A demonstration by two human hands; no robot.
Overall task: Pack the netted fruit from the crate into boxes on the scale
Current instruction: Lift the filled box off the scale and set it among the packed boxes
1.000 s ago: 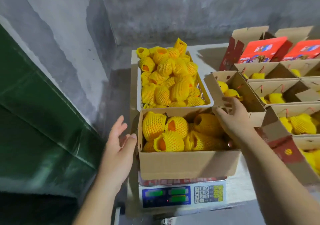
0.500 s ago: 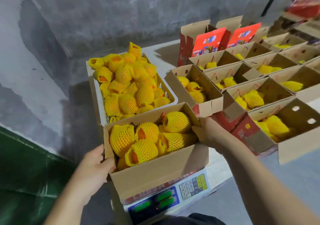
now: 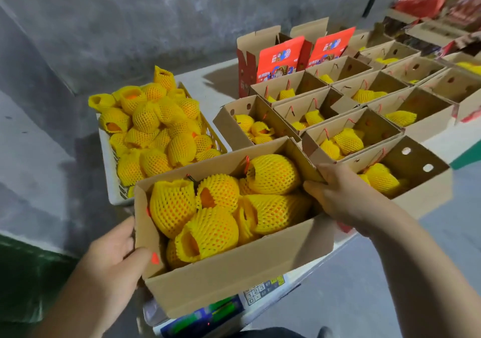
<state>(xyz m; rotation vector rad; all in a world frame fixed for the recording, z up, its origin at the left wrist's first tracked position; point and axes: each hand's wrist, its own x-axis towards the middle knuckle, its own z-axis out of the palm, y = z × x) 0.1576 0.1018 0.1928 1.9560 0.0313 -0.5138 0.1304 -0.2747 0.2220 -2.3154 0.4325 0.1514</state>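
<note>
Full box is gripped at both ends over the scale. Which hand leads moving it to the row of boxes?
Right. The right hand holds the box at the end next to the other boxes, so it can lead. The left hand holds the far end, beside the wall, and can only follow.

Grey concrete wall (image 3: 182, 12); green band (image 3: 31, 272) below

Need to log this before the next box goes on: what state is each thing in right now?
Box on the scale: open, full of netted fruit.
Left hand: grips the box's left end.
Right hand: grips its right end.
Crate: heaped with fruit.
Boxes on the right: open, partly filled.
Scale: display unreadable.
</note>
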